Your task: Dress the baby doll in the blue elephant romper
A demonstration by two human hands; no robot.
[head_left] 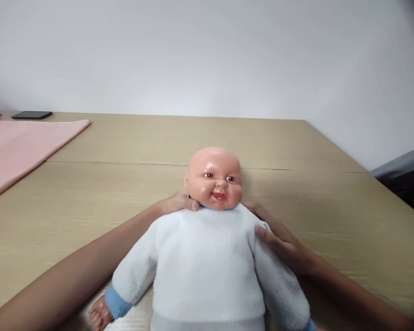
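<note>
A baby doll (pixel 214 177) lies on its back on a light wooden table (pixel 89 202), head away from me. It wears a white fleece top (pixel 207 266) with blue cuffs. My left hand (pixel 179 203) reaches under the doll's neck on its left side, fingers curled against the collar. My right hand (pixel 279 239) holds the doll's shoulder, thumb on top of the fleece and fingers tucked behind it.
A pink cloth (pixel 17 147) lies spread at the table's far left. A dark phone (pixel 31 115) rests beyond it by the white wall. A dark grey object (pixel 407 177) stands off the table's right edge.
</note>
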